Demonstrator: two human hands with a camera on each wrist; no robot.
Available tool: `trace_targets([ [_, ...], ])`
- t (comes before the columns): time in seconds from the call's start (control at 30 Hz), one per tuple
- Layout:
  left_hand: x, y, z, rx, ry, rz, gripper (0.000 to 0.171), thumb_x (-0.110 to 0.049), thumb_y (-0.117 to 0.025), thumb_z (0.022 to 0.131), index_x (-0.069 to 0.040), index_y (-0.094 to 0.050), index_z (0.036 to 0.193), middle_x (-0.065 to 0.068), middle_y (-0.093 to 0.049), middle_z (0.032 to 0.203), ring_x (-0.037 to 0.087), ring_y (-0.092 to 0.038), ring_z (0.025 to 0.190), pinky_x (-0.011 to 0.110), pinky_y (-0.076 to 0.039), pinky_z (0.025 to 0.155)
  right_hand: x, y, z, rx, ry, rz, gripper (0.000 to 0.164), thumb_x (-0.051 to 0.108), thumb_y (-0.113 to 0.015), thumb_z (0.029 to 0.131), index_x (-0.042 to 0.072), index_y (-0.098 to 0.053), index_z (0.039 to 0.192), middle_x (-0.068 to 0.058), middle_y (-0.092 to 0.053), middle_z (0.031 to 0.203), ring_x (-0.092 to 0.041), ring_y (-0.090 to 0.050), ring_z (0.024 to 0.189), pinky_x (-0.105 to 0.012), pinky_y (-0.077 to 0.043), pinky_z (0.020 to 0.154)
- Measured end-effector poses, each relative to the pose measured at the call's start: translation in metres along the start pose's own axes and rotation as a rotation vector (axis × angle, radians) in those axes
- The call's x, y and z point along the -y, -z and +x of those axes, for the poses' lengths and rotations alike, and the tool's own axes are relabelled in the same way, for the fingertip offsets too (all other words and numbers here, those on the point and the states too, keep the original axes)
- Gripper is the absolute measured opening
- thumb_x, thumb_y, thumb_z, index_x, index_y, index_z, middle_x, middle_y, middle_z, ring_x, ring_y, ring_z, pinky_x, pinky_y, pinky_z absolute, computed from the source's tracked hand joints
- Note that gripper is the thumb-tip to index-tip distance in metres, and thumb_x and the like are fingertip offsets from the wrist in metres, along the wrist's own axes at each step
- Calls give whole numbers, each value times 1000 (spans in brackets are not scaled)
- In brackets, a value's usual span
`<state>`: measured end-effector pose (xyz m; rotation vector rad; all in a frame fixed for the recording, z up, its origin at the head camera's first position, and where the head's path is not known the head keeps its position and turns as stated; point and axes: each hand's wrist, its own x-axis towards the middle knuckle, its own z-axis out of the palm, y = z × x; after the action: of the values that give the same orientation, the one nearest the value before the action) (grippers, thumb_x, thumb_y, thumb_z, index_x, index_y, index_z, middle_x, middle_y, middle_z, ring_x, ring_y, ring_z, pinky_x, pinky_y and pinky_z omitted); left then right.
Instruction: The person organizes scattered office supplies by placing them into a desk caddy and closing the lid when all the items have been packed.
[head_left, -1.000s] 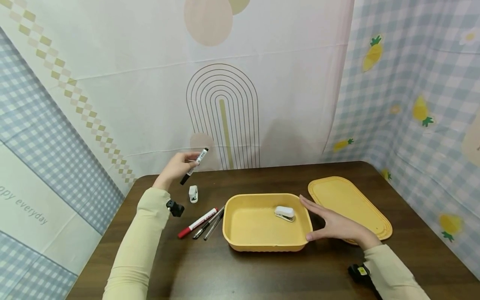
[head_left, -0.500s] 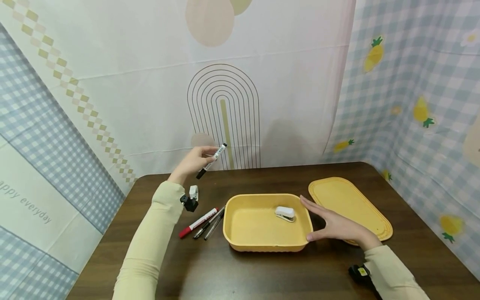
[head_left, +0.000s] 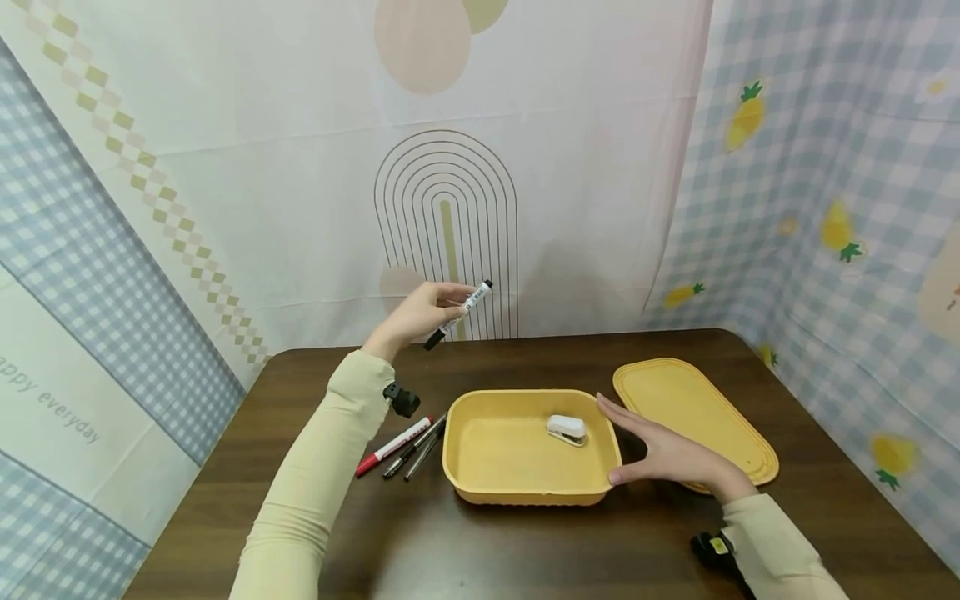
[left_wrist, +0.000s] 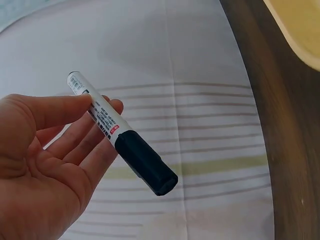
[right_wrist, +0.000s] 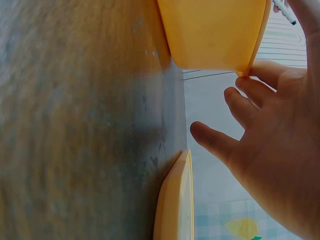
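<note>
My left hand (head_left: 422,317) pinches a white marker with a black cap (left_wrist: 110,120) between thumb and fingers. It holds the marker tilted, raised over the back of the table, behind and left of the yellow box (head_left: 517,490). A white mini stapler (head_left: 567,427) lies in the right part of the box. My right hand (head_left: 667,454) rests at the box's right side, thumb at the near corner and a finger at the far one. In the right wrist view its fingers (right_wrist: 215,140) are spread, some touching the box's edge.
Left of the box, on the brown table (head_left: 480,550), lie a red-capped marker (head_left: 395,445) and some thin pens (head_left: 417,448). A flat yellow lid (head_left: 693,408) lies to the right, behind the right hand. A patterned cloth (head_left: 585,167) hangs behind the table.
My left hand has carried the black-capped marker rightward and slightly up, toward the box. Its arm now hides the second stapler on the left. My right hand has stayed at the box.
</note>
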<state>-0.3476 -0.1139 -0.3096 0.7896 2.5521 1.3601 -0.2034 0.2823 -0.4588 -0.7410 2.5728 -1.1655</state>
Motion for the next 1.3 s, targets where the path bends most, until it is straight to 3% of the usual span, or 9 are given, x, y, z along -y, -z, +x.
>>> trace_targets([
  [0.3,-23,-25,9,47,-78,16,39,-10,-61,101,-9,-60,140,11,-64,132,22,-62,117,38,-52,96,0,0,-2,-3,-4,9,105,38,-85,81,35,-17,162,-1,-11,168,-36,-12,151,-67,-22,111],
  [0.53,-39,-49,16,117,-142,13,39,-10,-61,101,-9,-60,140,8,-65,131,18,-63,116,33,-52,93,-1,1,-1,-7,12,-27,107,38,-84,82,21,-17,163,-4,-10,168,-38,-13,151,-67,-25,110],
  [0.73,-50,-67,17,176,-184,30,39,-10,-61,101,-10,-60,140,6,-67,127,17,-65,110,31,-54,86,-1,2,0,-8,20,-46,107,39,-85,81,19,-18,163,-1,-10,167,-40,-14,150,-68,-24,110],
  [0.97,-54,-84,16,226,-199,99,39,-11,-61,101,-12,-61,140,2,-67,127,11,-64,110,30,-51,91,-1,0,1,-5,9,-34,106,41,-84,82,20,-18,163,-4,-11,168,-35,-15,150,-66,-24,111],
  [1.3,-46,-108,14,347,-233,187,37,-12,-61,101,-12,-62,138,3,-65,134,10,-64,112,24,-52,90,0,0,2,-5,8,-36,107,41,-84,81,21,-19,163,-5,-13,168,-30,-15,150,-64,-24,112],
])
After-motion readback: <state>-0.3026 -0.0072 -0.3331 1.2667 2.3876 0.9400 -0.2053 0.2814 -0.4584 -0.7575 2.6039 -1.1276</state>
